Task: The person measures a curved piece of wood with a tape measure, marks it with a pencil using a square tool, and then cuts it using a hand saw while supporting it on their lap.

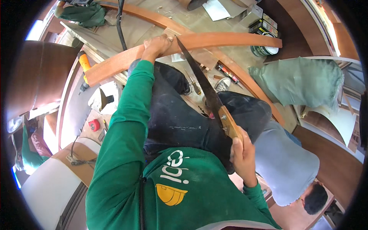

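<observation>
Beyond the thighs, the left hand is gripping a curved board; the right hand is clasping a handsaw, its blade crossing the board's near edge. Cutting seems in hand, the next stroke calling for firm bracing.

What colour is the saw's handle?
The saw's handle is yellowish tan, like light wood. It shows best in the head view.

Smooth matt wooden plank, dull metal saw blade, smooth wooden handle, matt cloth sleeve
</observation>
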Motion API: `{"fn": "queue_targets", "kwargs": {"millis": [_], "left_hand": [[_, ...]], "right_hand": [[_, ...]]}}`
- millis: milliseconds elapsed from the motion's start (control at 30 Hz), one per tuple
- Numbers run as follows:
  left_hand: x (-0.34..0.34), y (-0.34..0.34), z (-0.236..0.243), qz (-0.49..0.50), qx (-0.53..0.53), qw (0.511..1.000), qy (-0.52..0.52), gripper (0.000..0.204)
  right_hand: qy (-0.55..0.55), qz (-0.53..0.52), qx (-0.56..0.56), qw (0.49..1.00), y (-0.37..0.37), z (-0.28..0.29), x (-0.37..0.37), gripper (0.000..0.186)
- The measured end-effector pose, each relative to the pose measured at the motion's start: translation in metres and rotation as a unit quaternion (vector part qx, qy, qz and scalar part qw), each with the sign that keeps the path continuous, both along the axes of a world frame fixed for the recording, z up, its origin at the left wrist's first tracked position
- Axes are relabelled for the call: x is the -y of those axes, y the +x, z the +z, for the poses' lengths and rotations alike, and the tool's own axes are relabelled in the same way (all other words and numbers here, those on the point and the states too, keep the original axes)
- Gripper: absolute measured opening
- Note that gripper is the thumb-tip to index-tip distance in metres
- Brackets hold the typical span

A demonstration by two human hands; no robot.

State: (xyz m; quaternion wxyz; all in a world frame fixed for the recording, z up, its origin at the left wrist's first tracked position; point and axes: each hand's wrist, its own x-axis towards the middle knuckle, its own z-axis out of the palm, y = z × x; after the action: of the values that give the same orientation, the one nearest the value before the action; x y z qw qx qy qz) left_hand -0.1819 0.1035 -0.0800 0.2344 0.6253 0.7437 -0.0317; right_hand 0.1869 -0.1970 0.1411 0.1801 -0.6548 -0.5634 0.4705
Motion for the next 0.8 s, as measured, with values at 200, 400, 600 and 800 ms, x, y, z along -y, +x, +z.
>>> {"fn": "queue_targets", "kwargs": {"millis": [200, 400, 600, 800], "left_hand": [[-0.003, 0.004, 0.019, 0.011, -0.007, 0.999, -0.031, 0.059], [-0.015, 0.018, 0.023, -0.022, -0.007, 0.999, -0.024, 0.061], [-0.012, -0.006, -0.021, -0.031, 0.028, 0.999, -0.002, 0.061], [-0.017, 0.000, -0.012, -0.004, 0.011, 1.000, -0.009, 0.062]], "right_hand": [[0.085, 0.019, -0.070, 0.994, -0.071, -0.085, -0.100, 0.042], [0.164, 0.006, -0.053, 0.985, -0.088, -0.104, -0.136, 0.043], [-0.025, -0.019, -0.030, 0.999, 0.005, 0.000, 0.001, 0.042], [0.099, 0.010, -0.080, 0.992, -0.067, -0.096, -0.095, 0.042]]}}
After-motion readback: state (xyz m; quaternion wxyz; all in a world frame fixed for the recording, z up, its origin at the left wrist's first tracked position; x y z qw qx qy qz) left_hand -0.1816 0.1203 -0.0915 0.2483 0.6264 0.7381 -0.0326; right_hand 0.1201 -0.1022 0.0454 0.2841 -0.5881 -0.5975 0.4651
